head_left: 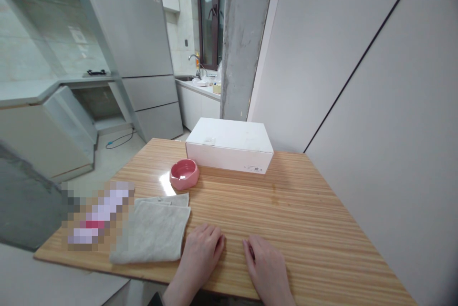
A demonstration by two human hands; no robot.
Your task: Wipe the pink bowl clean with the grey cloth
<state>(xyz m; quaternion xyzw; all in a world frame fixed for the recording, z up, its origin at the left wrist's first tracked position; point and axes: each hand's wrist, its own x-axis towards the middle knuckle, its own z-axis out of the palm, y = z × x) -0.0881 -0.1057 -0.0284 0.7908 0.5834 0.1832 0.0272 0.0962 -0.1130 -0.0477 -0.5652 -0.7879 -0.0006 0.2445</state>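
Note:
My left hand [202, 249] lies palm down on the wooden table [304, 210] near its front edge, fingers loosely curled, holding nothing. My right hand [266, 263] rests flat beside it, a short gap between them, also with nothing in it. Just left of my left hand is a folded grey cloth [153, 229], almost touching the fingers. A pink bowl [184, 173] sits behind the cloth. A closed white box [231, 145] stands at the table's far side.
A blurred-out patch [96, 215] covers something at the table's left. A white wall [375, 82] runs along the right edge. Behind are a grey fridge [139, 44], a counter with a sink [196, 82] and a concrete pillar [243, 34].

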